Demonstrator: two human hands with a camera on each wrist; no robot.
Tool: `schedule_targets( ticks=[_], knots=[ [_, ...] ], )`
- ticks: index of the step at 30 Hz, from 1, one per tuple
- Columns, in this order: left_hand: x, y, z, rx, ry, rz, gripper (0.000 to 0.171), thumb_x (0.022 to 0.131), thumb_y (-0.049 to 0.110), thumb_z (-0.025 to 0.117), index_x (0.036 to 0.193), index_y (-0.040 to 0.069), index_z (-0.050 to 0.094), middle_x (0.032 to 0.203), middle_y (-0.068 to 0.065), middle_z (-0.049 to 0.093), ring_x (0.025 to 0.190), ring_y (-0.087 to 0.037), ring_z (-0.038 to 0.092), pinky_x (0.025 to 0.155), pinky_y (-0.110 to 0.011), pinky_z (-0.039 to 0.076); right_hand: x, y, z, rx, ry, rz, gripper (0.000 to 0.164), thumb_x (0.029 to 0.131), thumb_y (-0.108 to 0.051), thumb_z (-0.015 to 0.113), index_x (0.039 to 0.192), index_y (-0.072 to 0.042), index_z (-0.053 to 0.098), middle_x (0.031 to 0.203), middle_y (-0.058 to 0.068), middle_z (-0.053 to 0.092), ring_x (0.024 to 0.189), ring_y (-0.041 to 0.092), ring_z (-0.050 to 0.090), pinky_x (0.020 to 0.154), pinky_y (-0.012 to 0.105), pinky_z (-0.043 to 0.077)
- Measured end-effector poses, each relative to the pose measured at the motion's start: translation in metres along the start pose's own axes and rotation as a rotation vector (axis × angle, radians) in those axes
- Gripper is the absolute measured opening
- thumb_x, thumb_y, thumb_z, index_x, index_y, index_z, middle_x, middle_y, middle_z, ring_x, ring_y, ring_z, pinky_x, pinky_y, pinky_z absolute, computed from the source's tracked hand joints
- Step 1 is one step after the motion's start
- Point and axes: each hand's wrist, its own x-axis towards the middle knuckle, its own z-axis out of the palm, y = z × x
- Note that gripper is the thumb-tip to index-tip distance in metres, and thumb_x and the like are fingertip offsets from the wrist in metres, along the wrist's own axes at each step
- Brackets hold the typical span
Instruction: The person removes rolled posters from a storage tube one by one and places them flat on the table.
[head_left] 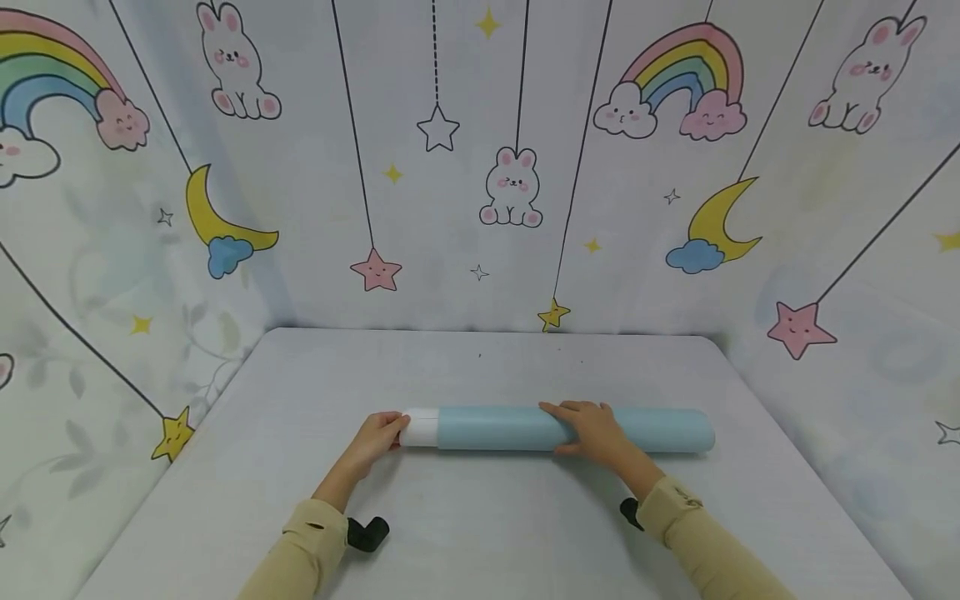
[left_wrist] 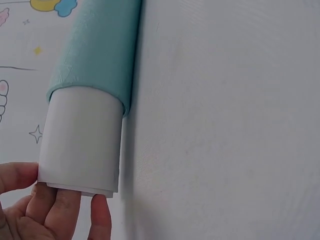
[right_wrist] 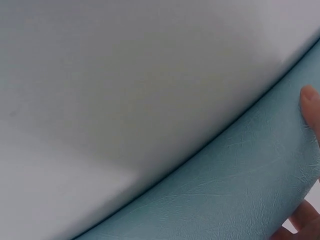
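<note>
A light-blue roll [head_left: 495, 428] with a wrinkled, leathery surface lies crosswise on the table. From its left end sticks out a white paper roll [left_wrist: 82, 137], its layered edge showing in the left wrist view. My left hand [head_left: 380, 435] holds the white roll by its outer end, thumb at the side and fingertips at the rim. Spread over the top of the blue roll, right of its middle, my right hand [head_left: 592, 431] grips it from above. In the right wrist view its fingers lie on both sides of the blue roll [right_wrist: 235, 180].
The white-covered table [head_left: 480, 533] reaches back to a patterned cloth wall [head_left: 450, 192] with rabbits, stars and rainbows. Similar cloth hangs at the left and right. Dark wrist-worn devices [head_left: 367, 534] show beside both beige sleeves [head_left: 300, 546].
</note>
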Motion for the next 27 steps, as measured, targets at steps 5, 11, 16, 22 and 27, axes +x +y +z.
schedule_targets(
  ticks=[5,11,16,22,27],
  knots=[
    [-0.001,0.001,-0.001,-0.001,-0.002,0.0,0.037,0.095,0.016,0.045,0.117,-0.013,0.053,0.103,-0.018,0.062,0.084,-0.018,0.059,0.073,-0.033,0.05,-0.007,0.01,-0.001,0.015,0.013,0.009,0.074,0.066,-0.034,0.08,0.132,-0.017,0.05,0.118,0.015,0.058,0.107,0.036,0.053,0.084,0.065,0.034],
    [-0.001,0.001,-0.001,-0.002,-0.004,-0.021,0.038,0.095,0.015,0.044,0.119,-0.013,0.051,0.107,-0.019,0.061,0.086,-0.019,0.059,0.074,-0.033,0.049,-0.015,0.019,-0.005,0.028,0.011,0.027,0.075,0.066,-0.032,0.081,0.132,-0.017,0.05,0.118,0.015,0.058,0.107,0.036,0.053,0.085,0.066,0.032],
    [-0.002,0.0,-0.001,-0.004,0.003,-0.021,0.038,0.095,0.015,0.043,0.119,-0.013,0.051,0.107,-0.02,0.06,0.088,-0.02,0.059,0.075,-0.034,0.05,-0.021,0.026,-0.007,0.034,0.022,0.022,0.075,0.065,-0.031,0.082,0.132,-0.016,0.051,0.116,0.013,0.059,0.106,0.035,0.054,0.086,0.066,0.032],
    [-0.004,0.001,-0.002,-0.012,0.016,-0.018,0.036,0.094,0.014,0.043,0.116,-0.013,0.053,0.106,-0.02,0.061,0.088,-0.021,0.059,0.076,-0.035,0.05,-0.027,0.031,-0.01,0.042,0.027,0.024,0.075,0.064,-0.03,0.082,0.131,-0.015,0.052,0.116,0.014,0.059,0.107,0.034,0.054,0.086,0.067,0.031],
    [-0.005,0.001,-0.002,-0.014,0.016,-0.008,0.035,0.094,0.013,0.042,0.115,-0.012,0.054,0.104,-0.019,0.061,0.088,-0.021,0.059,0.076,-0.035,0.05,-0.032,0.038,-0.013,0.044,0.038,0.028,0.076,0.063,-0.029,0.083,0.131,-0.015,0.052,0.117,0.014,0.059,0.107,0.035,0.054,0.086,0.067,0.032]
  ],
)
